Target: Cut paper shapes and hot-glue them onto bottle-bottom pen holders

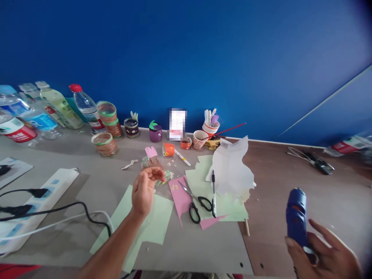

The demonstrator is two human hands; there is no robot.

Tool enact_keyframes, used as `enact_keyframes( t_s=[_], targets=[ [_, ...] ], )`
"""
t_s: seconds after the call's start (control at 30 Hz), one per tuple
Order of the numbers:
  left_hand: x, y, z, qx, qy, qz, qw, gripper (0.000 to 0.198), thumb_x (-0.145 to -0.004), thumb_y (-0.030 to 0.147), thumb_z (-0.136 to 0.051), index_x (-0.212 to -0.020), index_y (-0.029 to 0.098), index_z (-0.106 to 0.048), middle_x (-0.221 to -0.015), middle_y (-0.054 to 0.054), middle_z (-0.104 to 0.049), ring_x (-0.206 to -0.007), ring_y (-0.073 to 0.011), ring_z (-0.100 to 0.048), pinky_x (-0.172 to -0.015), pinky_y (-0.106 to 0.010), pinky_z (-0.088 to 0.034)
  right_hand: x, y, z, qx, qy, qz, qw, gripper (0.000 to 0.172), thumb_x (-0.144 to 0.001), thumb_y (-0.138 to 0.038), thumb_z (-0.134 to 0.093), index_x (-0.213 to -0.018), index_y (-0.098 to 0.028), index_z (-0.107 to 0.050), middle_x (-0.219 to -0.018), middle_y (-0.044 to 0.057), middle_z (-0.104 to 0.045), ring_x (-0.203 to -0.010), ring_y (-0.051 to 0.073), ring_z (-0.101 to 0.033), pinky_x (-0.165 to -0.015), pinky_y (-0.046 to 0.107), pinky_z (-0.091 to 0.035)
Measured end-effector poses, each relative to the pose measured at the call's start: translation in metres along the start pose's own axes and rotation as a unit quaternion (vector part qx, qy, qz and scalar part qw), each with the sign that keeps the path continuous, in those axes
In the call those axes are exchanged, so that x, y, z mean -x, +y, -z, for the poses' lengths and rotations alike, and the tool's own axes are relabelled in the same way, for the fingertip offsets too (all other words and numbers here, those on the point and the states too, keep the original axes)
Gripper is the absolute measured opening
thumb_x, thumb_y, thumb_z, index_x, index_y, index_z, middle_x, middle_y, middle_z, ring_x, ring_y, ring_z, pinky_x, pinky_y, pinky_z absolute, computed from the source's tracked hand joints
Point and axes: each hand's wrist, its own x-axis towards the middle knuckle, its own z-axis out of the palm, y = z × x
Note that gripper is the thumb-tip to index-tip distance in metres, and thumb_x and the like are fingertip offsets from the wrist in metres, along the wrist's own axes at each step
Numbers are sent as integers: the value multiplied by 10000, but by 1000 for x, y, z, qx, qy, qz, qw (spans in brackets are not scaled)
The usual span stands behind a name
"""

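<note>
My left hand (144,188) hovers over the grey table with fingers curled in a pinch around a small clear, greenish craft piece (163,177). Just beyond it lie a small brown-and-pink decorated object (152,159) and paper scraps. My right hand (325,255) is at the lower right, wrapped round a blue glue gun (296,215) that points up and away. Black-handled scissors (195,201) and a black pen (213,193) lie on pink paper (180,195) and green paper (200,182) between my hands.
A white power strip (37,201) with black plugs and cables lies at the left. Plastic bottles (43,112), wrapped jars (106,144), paper cups (200,139) and a crumpled white sheet (231,168) stand toward the blue wall. More green paper (151,226) lies under my left forearm.
</note>
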Motion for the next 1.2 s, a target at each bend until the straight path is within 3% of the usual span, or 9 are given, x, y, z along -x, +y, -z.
enact_keyframes(
  t_s=[0.07,0.13,0.3,0.47,0.6,0.73,0.83,1.03,1.2],
  targets=[
    [1,3,-3,50,-39,54,996,468,-858,588,-480,-938,150,-625,-729,-75,-685,-647,-200,-623,-647,-355,-488,1,-33,-4,-89,13,19,996,630,-820,-527,-579,-1293,-151,-402,-798,125,-720,-486,214,-652,-439,284,-536],
    [3,4,-4,73,-85,91,989,459,-857,572,-500,-977,144,-617,-740,-88,-696,-646,-210,-630,-652,-369,-489,-3,-69,-16,-149,39,123,980,572,-815,-465,-622,-1259,-161,-428,-762,101,-709,-580,225,-693,-471,256,-557],
    [8,-2,-1,36,-208,143,967,399,-824,492,-614,-1022,147,-653,-915,-119,-708,-817,-239,-668,-817,-404,-485,-26,-157,-59,-217,114,373,895,501,-851,-357,-589,-1288,-174,-427,-919,125,-678,-695,206,-708,-573,287,-602],
    [14,-6,6,14,-233,174,957,429,-707,469,-750,-1025,188,-683,-1026,-93,-696,-969,-248,-634,-886,-376,-467,-36,-214,-94,-239,43,476,845,535,-851,-264,-549,-1348,-173,-372,-872,81,-705,-683,200,-692,-616,332,-603],
    [18,-1,6,51,-251,207,944,395,-732,463,-732,-1037,214,-697,-976,-77,-706,-936,-234,-647,-876,-383,-484,-37,-225,-113,-247,62,494,832,546,-854,-240,-541,-1360,-151,-357,-888,93,-721,-714,218,-696,-656,362,-596],
    [21,1,2,99,-289,203,930,544,-757,452,-714,-1258,273,-601,-1209,-94,-645,-1153,-270,-578,-1018,-427,-417,-40,-222,-125,-251,72,495,829,572,-843,-241,-548,-1371,-153,-345,-893,96,-723,-713,228,-696,-668,380,-594],
    [22,-3,2,106,-272,210,933,542,-792,422,-688,-1306,305,-561,-1313,-80,-591,-1256,-268,-507,-1094,-451,-347,-41,-219,-130,-252,77,503,823,589,-837,-237,-550,-1379,-139,-339,-907,112,-723,-727,237,-694,-676,395,-592],
    [22,-13,2,86,-260,232,933,439,-817,365,-675,-1245,287,-622,-1260,-65,-639,-1227,-261,-537,-1113,-455,-329,-46,-211,-138,-227,121,513,819,553,-865,-262,-545,-1366,-137,-345,-891,122,-720,-722,249,-689,-614,378,-568],
    [22,-13,1,98,-237,246,935,524,-782,305,-719,-1288,290,-585,-1315,-59,-606,-1258,-255,-513,-1126,-444,-310,-43,-212,-139,-209,106,534,812,545,-888,-246,-512,-1383,-113,-328,-923,143,-703,-750,253,-676,-641,387,-558]
  ],
)
